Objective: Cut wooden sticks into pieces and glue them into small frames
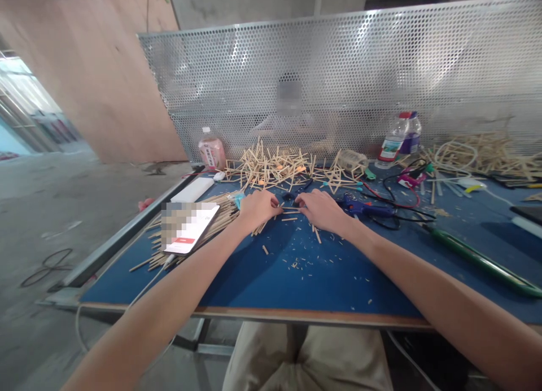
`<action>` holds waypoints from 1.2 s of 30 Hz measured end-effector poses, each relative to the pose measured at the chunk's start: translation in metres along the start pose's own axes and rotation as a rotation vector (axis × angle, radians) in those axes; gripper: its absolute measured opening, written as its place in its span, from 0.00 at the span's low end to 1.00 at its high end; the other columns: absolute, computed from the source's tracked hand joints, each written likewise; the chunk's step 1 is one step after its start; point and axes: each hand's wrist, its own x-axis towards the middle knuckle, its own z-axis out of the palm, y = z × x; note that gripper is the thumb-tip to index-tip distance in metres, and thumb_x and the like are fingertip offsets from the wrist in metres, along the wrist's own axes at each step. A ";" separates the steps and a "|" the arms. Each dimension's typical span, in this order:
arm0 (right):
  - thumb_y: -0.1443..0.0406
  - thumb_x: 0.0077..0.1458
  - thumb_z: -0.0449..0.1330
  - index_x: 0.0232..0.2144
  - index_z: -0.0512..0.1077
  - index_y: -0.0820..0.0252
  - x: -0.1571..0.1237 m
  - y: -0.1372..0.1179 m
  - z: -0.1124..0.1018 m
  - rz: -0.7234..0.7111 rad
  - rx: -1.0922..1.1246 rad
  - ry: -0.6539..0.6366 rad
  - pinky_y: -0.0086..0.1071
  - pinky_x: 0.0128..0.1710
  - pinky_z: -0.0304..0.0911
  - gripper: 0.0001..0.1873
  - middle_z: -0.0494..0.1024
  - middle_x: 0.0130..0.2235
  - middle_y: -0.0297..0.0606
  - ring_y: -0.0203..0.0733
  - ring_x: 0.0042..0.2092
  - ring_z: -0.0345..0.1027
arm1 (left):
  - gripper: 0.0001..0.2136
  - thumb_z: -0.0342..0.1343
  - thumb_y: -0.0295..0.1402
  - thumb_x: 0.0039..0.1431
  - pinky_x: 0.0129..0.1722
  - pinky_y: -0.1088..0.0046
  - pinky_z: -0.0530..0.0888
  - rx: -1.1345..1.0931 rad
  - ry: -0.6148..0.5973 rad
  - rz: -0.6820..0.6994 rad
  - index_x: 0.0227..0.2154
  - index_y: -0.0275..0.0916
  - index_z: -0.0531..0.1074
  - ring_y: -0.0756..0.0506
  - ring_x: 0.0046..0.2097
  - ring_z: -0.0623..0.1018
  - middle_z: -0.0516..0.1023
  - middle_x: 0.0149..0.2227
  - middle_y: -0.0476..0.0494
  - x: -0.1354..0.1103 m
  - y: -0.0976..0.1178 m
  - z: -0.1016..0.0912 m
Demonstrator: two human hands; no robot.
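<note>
My left hand [257, 211] and my right hand [322, 210] face each other low over the blue tabletop, a short gap between them. The fingers of both are pinched together at the ends of a thin wooden stick [290, 208] that spans the gap. Another short stick [289, 219] lies on the table just in front of it. More cut sticks [317, 234] lie beneath my right hand, and a few are partly hidden below my left. A blue glue gun [367, 209] rests to the right of my right hand.
A phone [190, 236] lies on a bundle of long sticks [146, 263] at left. Behind my hands is a heap of short sticks [271, 165] before a perforated metal screen [339, 69]. Bottles [392, 145], cables and a green tool [483, 261] occupy the right side.
</note>
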 end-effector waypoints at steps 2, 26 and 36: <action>0.67 0.62 0.55 0.46 0.72 0.61 0.001 0.001 0.001 0.016 0.013 -0.011 0.41 0.45 0.56 0.11 0.80 0.42 0.44 0.50 0.47 0.67 | 0.12 0.63 0.45 0.49 0.39 0.60 0.72 0.017 -0.017 -0.014 0.33 0.46 0.82 0.35 0.42 0.80 0.84 0.37 0.43 0.000 0.001 0.000; 0.69 0.60 0.52 0.35 0.74 0.57 -0.010 0.012 -0.010 -0.060 -0.074 -0.034 0.41 0.41 0.53 0.10 0.79 0.39 0.42 0.50 0.43 0.65 | 0.08 0.62 0.42 0.47 0.35 0.63 0.72 -0.003 -0.147 0.062 0.27 0.48 0.83 0.38 0.34 0.79 0.83 0.30 0.43 -0.008 0.008 -0.001; 0.65 0.60 0.54 0.38 0.71 0.57 -0.006 -0.002 -0.018 0.133 0.183 0.135 0.39 0.38 0.59 0.07 0.80 0.37 0.41 0.47 0.40 0.70 | 0.07 0.62 0.40 0.46 0.34 0.66 0.70 -0.075 -0.305 0.091 0.28 0.47 0.83 0.40 0.35 0.79 0.83 0.30 0.45 -0.008 0.004 -0.013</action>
